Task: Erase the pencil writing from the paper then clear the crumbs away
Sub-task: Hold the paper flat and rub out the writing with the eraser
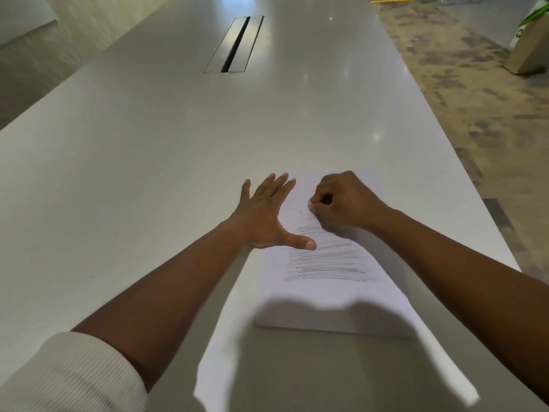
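A white sheet of paper (pixel 335 301) lies on the pale table (pixel 148 162), close to its right edge. Grey pencil lines (pixel 326 263) cover the sheet's middle; the part above them looks mostly blank. My left hand (pixel 267 215) lies flat with fingers spread, pressing the paper's left edge, thumb on the sheet. My right hand (pixel 341 203) is curled over the upper part of the paper and pinches a small pale eraser (pixel 310 204), which is mostly hidden by the fingers and touches the sheet just above the pencil lines.
A metal cable slot (pixel 234 44) is set into the table far ahead. The table's right edge runs close beside the paper, with patterned carpet (pixel 463 93) below it. A box with a plant (pixel 528 52) stands on the floor at the far right.
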`<state>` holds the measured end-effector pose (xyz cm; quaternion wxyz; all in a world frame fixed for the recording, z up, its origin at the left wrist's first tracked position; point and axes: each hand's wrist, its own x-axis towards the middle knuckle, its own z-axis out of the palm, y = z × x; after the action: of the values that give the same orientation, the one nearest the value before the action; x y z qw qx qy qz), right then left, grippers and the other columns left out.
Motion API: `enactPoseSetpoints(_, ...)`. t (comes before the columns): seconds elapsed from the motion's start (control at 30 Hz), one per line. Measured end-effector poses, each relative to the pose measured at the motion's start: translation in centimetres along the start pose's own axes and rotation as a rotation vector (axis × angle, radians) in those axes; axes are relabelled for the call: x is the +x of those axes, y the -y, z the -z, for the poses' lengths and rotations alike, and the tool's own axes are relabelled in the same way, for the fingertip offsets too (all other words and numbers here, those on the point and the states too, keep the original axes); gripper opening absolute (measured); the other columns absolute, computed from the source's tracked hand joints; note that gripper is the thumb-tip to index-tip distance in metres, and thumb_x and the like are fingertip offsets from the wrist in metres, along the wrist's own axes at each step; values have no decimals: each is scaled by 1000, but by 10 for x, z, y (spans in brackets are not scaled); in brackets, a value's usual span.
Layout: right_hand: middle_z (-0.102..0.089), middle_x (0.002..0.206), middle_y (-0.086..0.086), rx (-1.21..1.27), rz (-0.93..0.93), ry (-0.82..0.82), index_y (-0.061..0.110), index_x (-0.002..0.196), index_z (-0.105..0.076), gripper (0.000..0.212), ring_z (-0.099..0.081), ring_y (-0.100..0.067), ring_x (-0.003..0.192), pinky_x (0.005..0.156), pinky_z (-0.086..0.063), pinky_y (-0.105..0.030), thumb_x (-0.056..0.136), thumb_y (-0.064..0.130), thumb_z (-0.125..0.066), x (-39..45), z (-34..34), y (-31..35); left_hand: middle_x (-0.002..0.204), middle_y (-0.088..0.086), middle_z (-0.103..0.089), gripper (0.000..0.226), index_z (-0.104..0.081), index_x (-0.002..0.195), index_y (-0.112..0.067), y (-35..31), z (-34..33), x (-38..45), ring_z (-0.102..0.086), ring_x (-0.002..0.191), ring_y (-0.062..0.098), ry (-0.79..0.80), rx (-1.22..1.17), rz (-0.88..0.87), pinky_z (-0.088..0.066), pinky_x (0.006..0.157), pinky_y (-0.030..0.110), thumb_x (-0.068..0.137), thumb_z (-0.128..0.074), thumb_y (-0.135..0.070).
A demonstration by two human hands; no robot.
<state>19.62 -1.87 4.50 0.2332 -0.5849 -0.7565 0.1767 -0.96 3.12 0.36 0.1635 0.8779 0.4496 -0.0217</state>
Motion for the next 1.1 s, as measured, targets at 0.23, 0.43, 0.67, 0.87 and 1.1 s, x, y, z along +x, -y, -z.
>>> enactPoseSetpoints(0.23, -68, 75, 6, 62, 74, 174, 15, 75, -77, 7, -60, -5, 68, 63, -44, -16, 80, 16, -72, -7, -6, 16, 172, -13, 14, 154, 6, 164, -32, 2, -1, 2, 22, 155, 7, -9, 9, -4, 15, 122, 59, 41, -36, -113)
enactPoseSetpoints(0.43, -68, 79, -5, -16, -15, -55, 8, 78, -76, 9, -63, -20, 75, 69, -48, -26, 83, 10, -69, 11, -10, 8, 171, -13, 15, 154, 7, 164, -33, 2, -1, 1, 24, 154, 6, -3, -2, -2, 17, 122, 59, 41, -38, -114)
enactPoseSetpoints(0.67, -66, 72, 6, 58, 127, 121, 16, 72, -75, 8, -60, -6, 67, 62, -46, -18, 80, 16, -73, -7, -19, 21, 171, -11, 17, 152, 9, 164, -31, 1, 1, 3, 23, 155, 9, 18, 54, 0, 13, 122, 61, 43, -37, -109)
enactPoseSetpoints(0.87, -68, 79, 3, 41, -4, 50, 12, 82, -77, 6, -57, -8, 71, 69, -43, -22, 83, 16, -73, 7, -13, 20, 171, -12, 15, 152, 8, 164, -32, 1, 0, 0, 24, 154, 7, -3, 1, -7, 16, 122, 60, 44, -38, -113)
enactPoseSetpoints(1.1, -72, 81, -1, -20, -70, 98, 10, 79, -77, 8, -64, -13, 75, 66, -47, -21, 83, 13, -70, 12, -14, 26, 171, -11, 18, 149, 9, 164, -32, 1, 0, -2, 26, 154, 8, 2, -1, -20, 17, 121, 62, 47, -37, -112)
